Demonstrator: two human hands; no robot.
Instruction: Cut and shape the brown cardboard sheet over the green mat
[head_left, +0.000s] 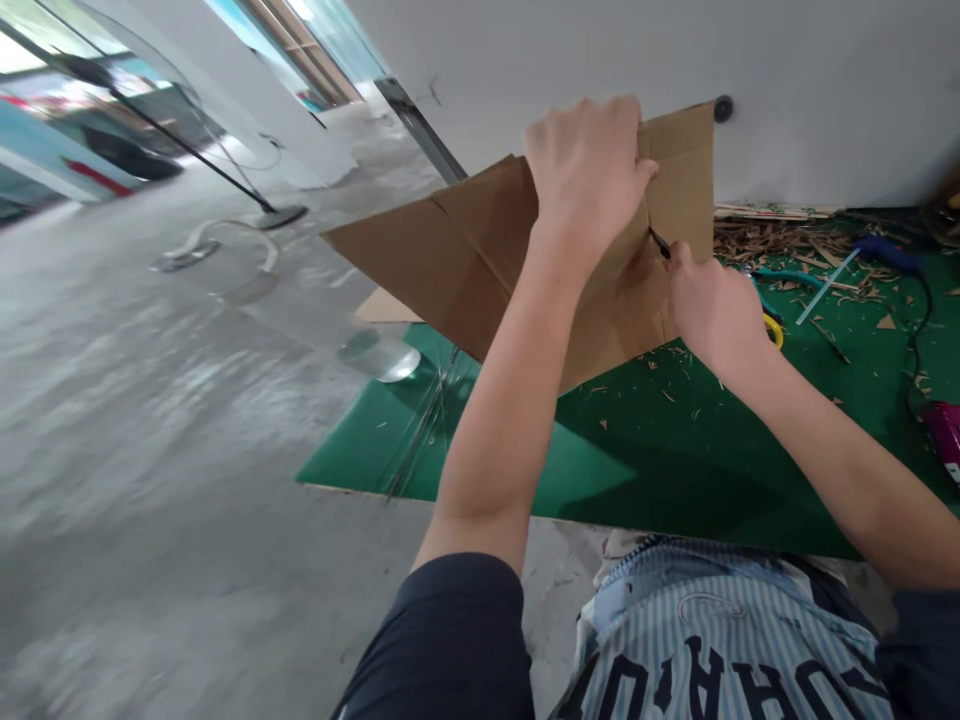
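A folded sheet of brown cardboard [480, 245] is held up and tilted above the green table. My left hand [589, 165] is closed over its top edge, fingers wrapped behind it. My right hand [712, 300] is closed around a small knife-like cutter [660, 243] with a dark, narrow tip, which meets the cardboard near a fold, below and to the right of my left hand. Most of the cutter's handle is hidden in my fist.
Cardboard scraps [780, 245] lie by the wall. To the right are a blue glue gun [892, 252] with a pale stick, teal-handled pliers [787, 275] and a yellow ring-shaped handle [774, 330]. Thin wires [424, 430] cross the green table's [645, 480] left part. A stand [281, 215] is on the floor.
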